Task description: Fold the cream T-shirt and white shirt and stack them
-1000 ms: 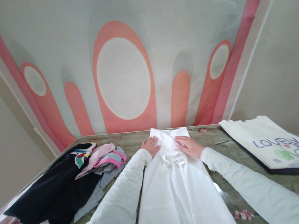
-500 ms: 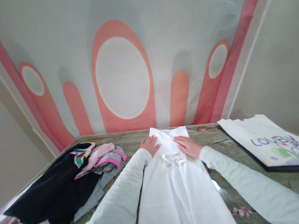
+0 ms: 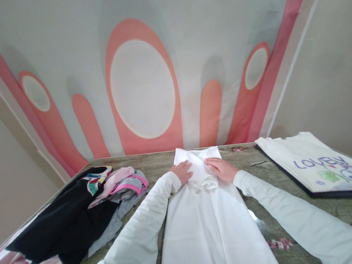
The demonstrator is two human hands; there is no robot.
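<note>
A white garment lies lengthwise down the middle of the table, its sides folded in to a long strip. Near its far end the cloth bunches into a small ruffle. My left hand rests on the left side of that far part, fingers stretched over the cloth. On the right side, my right hand lies with its fingers extended on the fabric. Both hands press from above, and neither grips anything visible. What kind of garment it is, I cannot tell.
At left lies a loose heap of clothes in black, pink and grey. Folded clothes are stacked at right, the top one cream with "LOVELY" lettering. The wood-patterned table ends at a wall with a pink-and-grey printed covering.
My left hand has slid slightly right, toward the middle of the white garment. My right hand stays nearly in place. The view has shifted a little.
</note>
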